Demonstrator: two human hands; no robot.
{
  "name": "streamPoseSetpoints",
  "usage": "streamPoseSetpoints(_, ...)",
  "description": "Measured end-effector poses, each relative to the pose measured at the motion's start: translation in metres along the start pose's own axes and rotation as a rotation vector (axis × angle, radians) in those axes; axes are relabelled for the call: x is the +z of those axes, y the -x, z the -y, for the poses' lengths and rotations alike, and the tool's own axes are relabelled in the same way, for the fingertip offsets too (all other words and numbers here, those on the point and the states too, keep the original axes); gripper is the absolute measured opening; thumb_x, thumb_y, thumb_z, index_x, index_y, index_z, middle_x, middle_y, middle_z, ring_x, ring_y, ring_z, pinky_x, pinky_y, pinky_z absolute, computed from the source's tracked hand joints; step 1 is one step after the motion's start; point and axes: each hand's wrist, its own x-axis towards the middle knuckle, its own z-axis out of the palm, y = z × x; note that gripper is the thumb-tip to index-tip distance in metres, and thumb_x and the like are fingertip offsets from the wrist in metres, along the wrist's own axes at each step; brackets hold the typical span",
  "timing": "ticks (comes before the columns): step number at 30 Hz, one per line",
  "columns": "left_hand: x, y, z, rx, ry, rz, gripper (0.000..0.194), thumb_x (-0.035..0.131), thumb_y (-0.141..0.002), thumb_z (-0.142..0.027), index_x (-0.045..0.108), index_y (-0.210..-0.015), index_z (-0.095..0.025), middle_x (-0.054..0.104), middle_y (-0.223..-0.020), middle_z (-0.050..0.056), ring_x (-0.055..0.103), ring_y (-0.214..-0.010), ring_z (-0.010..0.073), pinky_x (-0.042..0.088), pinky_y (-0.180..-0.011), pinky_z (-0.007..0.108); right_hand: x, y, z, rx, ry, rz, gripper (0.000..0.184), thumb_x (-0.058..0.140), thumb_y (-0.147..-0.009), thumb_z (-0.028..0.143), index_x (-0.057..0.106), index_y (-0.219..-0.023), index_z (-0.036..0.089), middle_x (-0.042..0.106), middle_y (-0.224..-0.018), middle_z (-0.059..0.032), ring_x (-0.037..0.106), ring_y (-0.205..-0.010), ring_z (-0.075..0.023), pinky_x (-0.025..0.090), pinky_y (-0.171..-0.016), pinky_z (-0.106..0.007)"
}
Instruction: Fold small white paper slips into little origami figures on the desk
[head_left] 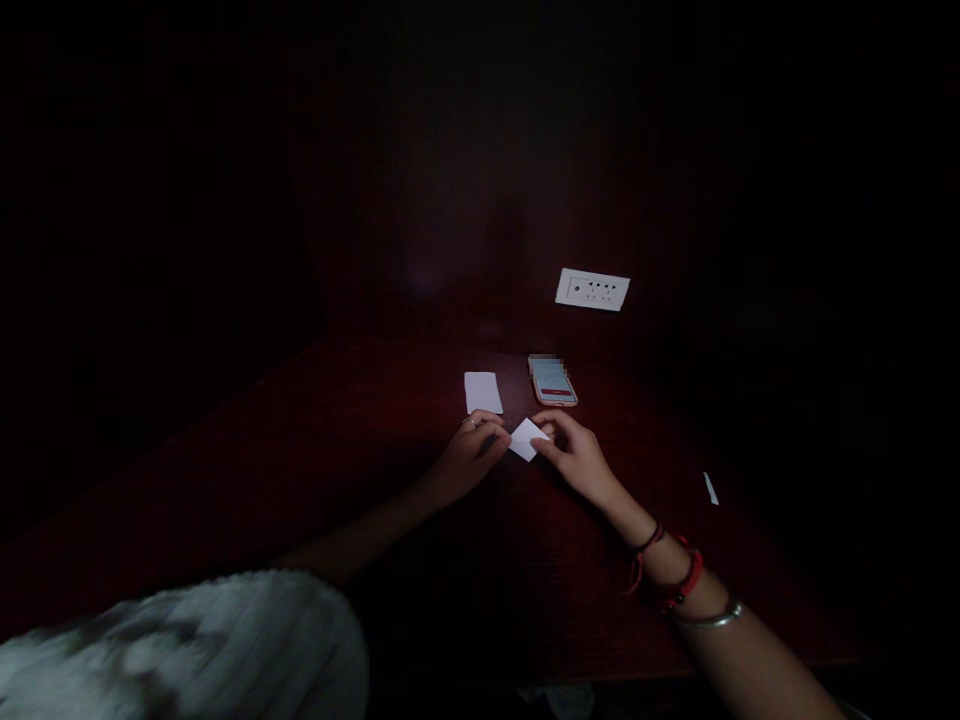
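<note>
A small white piece of paper (528,440), diamond-shaped from this angle with a faint crease line, is between my hands just above or on the dark red table. My right hand (574,452) pinches its right corner between thumb and fingers. At the left corner, the fingertips of my left hand (469,458) are closed on the paper's edge; a ring shows on one finger. Just beyond my left hand lies a white rectangular sheet (482,392). A phone (553,380) with a lit screen rests beyond my right hand.
A white socket panel (592,290) is fixed to the dark wall behind the table (360,440). On the right lies a thin white paper strip (711,488). A pale fluffy sleeve (225,650) fills the lower left. The surroundings are very dark.
</note>
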Motion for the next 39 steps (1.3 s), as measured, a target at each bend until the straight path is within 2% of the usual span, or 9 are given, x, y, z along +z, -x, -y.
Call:
streamPoseSetpoints(3,0.0,0.0,0.0,0.016,-0.001,0.004,0.009,0.042,-0.079,-0.022,0.05,-0.076,-0.017,0.042,-0.098,0.002,0.04,-0.096,0.0143,0.031,-0.086,0.028,-0.001,0.0,0.002,-0.009,0.024,0.002,0.024,0.048,-0.072,0.021,0.048,-0.096,0.018,0.052,-0.067,0.0017,0.047,-0.06,-0.0103,0.038,-0.057,-0.021)
streamPoseSetpoints(8,0.0,0.001,0.002,-0.003,-0.003,0.0,0.009,0.043,-0.078,-0.02,0.049,-0.073,-0.017,0.042,-0.097,0.003,0.04,-0.096,0.015,0.031,-0.086,0.03,-0.005,0.002,0.013,-0.214,0.19,-0.027,0.029,0.05,-0.072,0.018,0.051,-0.101,0.019,0.052,-0.092,-0.0039,0.046,-0.087,-0.0151,0.037,-0.079,-0.028)
streamPoseSetpoints(11,0.001,0.001,0.003,0.011,0.018,0.015,0.01,0.043,-0.078,-0.021,0.05,-0.073,-0.017,0.043,-0.096,0.003,0.041,-0.095,0.0148,0.032,-0.085,0.03,-0.005,0.003,0.013,-0.264,0.244,0.025,0.029,0.049,-0.074,0.02,0.052,-0.102,0.021,0.052,-0.091,-0.0045,0.046,-0.088,-0.0155,0.037,-0.079,-0.029)
streamPoseSetpoints(20,0.001,0.0,0.004,0.038,0.017,0.007,0.012,0.041,-0.079,-0.022,0.051,-0.075,-0.018,0.043,-0.096,0.002,0.041,-0.095,0.0146,0.032,-0.085,0.03,-0.005,0.003,0.006,-0.201,0.211,0.053,0.026,0.045,-0.077,0.024,0.055,-0.1,0.02,0.057,-0.089,-0.0047,0.052,-0.082,-0.0145,0.041,-0.075,-0.027)
streamPoseSetpoints(25,0.001,0.0,0.005,0.003,-0.024,-0.01,0.011,0.042,-0.078,-0.02,0.052,-0.074,-0.017,0.043,-0.094,0.003,0.041,-0.094,0.0153,0.033,-0.084,0.03,-0.005,0.001,0.004,-0.128,0.159,-0.024,0.029,0.039,-0.079,0.019,0.052,-0.104,0.019,0.059,-0.095,-0.0043,0.053,-0.086,-0.0135,0.04,-0.077,-0.025)
streamPoseSetpoints(28,0.003,0.001,0.007,-0.007,-0.061,-0.013,0.01,0.043,-0.077,-0.019,0.052,-0.073,-0.017,0.043,-0.094,0.003,0.041,-0.095,0.016,0.033,-0.084,0.031,-0.006,0.001,0.001,-0.063,0.141,-0.037,0.038,0.04,-0.076,0.015,0.044,-0.114,0.018,0.061,-0.084,-0.0023,0.056,-0.073,-0.0112,0.042,-0.068,-0.022)
streamPoseSetpoints(30,0.003,0.002,0.008,-0.007,-0.082,-0.006,0.009,0.043,-0.077,-0.019,0.051,-0.073,-0.017,0.043,-0.094,0.003,0.041,-0.094,0.0162,0.033,-0.084,0.032,-0.007,0.001,0.0,-0.076,0.148,-0.015,0.039,0.041,-0.075,0.013,0.043,-0.114,0.018,0.061,-0.084,-0.0015,0.055,-0.072,-0.0106,0.042,-0.067,-0.021)
streamPoseSetpoints(34,0.004,0.003,0.009,0.013,-0.099,0.018,0.01,0.042,-0.077,-0.02,0.051,-0.074,-0.017,0.042,-0.095,0.003,0.04,-0.095,0.0158,0.033,-0.084,0.031,-0.01,0.001,0.001,-0.169,0.25,0.064,0.028,0.04,-0.077,0.013,0.055,-0.099,0.02,0.059,-0.096,-0.0019,0.052,-0.087,-0.0123,0.038,-0.079,-0.024)
streamPoseSetpoints(39,0.003,0.003,0.009,0.019,-0.119,0.026,0.012,0.04,-0.078,-0.02,0.051,-0.074,-0.017,0.042,-0.096,0.003,0.04,-0.094,0.0163,0.033,-0.084,0.033,-0.012,0.0,-0.002,-0.17,0.463,0.075,0.019,0.045,-0.077,0.018,0.06,-0.088,0.02,0.06,-0.083,-0.0036,0.053,-0.079,-0.0143,0.038,-0.074,-0.028)
